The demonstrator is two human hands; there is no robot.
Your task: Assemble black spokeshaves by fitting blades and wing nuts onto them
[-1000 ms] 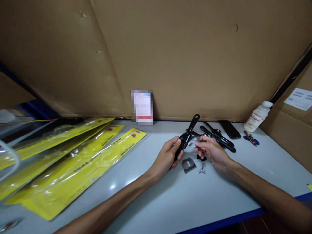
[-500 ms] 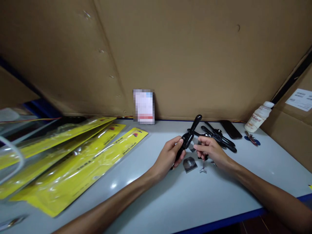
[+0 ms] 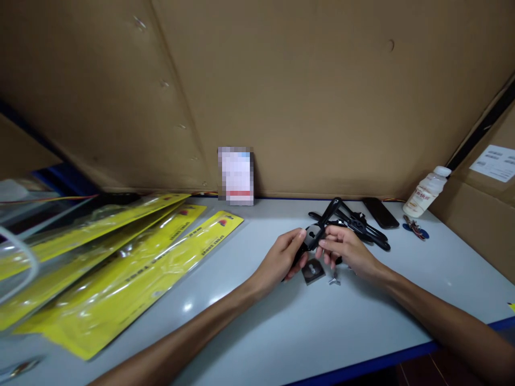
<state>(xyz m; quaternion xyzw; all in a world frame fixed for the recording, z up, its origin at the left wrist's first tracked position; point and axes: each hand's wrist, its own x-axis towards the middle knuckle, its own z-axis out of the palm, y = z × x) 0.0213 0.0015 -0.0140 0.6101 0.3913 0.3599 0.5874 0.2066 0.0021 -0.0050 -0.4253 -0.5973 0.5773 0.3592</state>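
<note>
My left hand [image 3: 284, 256] is closed around a black two-handled tool, apparently a spokeshave [image 3: 330, 208], tilted up above the table. A flat grey metal blade [image 3: 313, 234] with a keyhole slot lies against its middle, and my left thumb reaches the blade's edge. The bent fingers of my right hand [image 3: 345, 245] pinch at the blade's right side; their exact contact is partly hidden. Below the hands, a second dark metal plate [image 3: 313, 272] with a slot rests on the table. Beside it lies a small silver wing-shaped screw [image 3: 334, 280].
More black spokeshaves [image 3: 368, 234] lie behind my right hand, near a phone [image 3: 380, 213]. A bottle [image 3: 426, 192] and a small bundle of wires [image 3: 416, 229] are at the right. Yellow blister packs [image 3: 161, 273] cover the left. A pixelated card [image 3: 236, 177] leans on the cardboard wall.
The blade, earlier between my right fingers beside the spokeshave, now lies against its middle. The tool has turned slightly, and my right hand has moved a little left.
</note>
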